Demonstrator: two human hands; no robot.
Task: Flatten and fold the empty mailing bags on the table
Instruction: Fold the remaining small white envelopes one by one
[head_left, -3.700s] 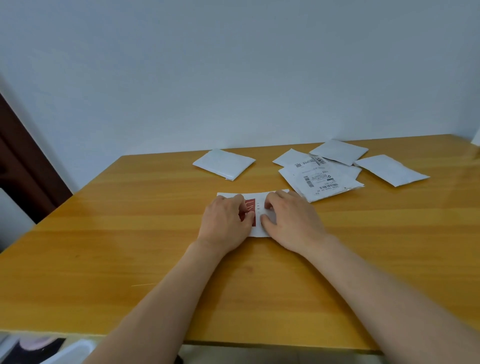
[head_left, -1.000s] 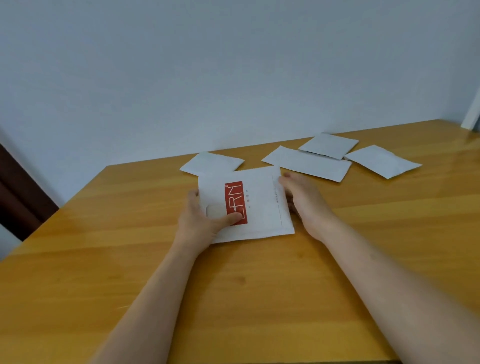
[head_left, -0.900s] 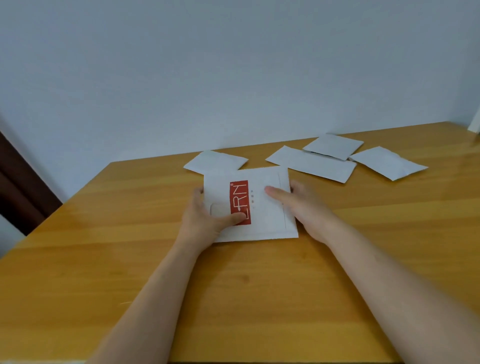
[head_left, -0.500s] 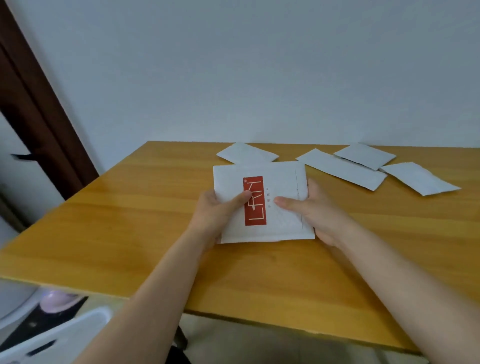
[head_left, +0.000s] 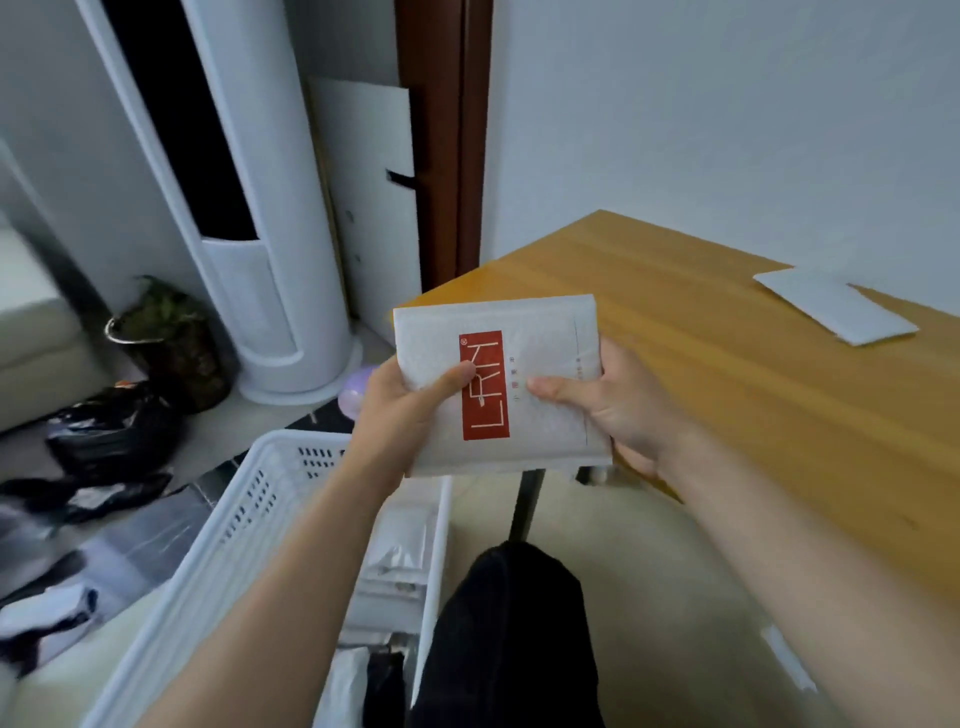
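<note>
Currently the largest item in view is the wooden table (head_left: 727, 364), running off to the right, with one flat white mailing bag (head_left: 831, 309) lying on its far part, well apart from the hands. Below and left stands a white slotted basket (head_left: 249, 525) on the floor, with pale flat packets visible inside. A tall white tower unit (head_left: 260, 208) and a black plastic bag (head_left: 111, 428) sit further left. The folded mailing bag (head_left: 498, 384), white with a red label, is held in the air off the table's near corner, above the basket's far end. Left hand (head_left: 402, 410) grips its left edge, thumb curled over the front face, fingers hidden behind. Right hand (head_left: 618, 410) grips the right edge likewise, thumb across the front. Key relation: the basket lies below and to the left of the held bag, so the left hand is the nearer one to it. The label's long axis runs top to bottom. Judgement: fold looks done; next move is probably lowering the bag down-left into the basket. Risk: the fold springing open on release.
</note>
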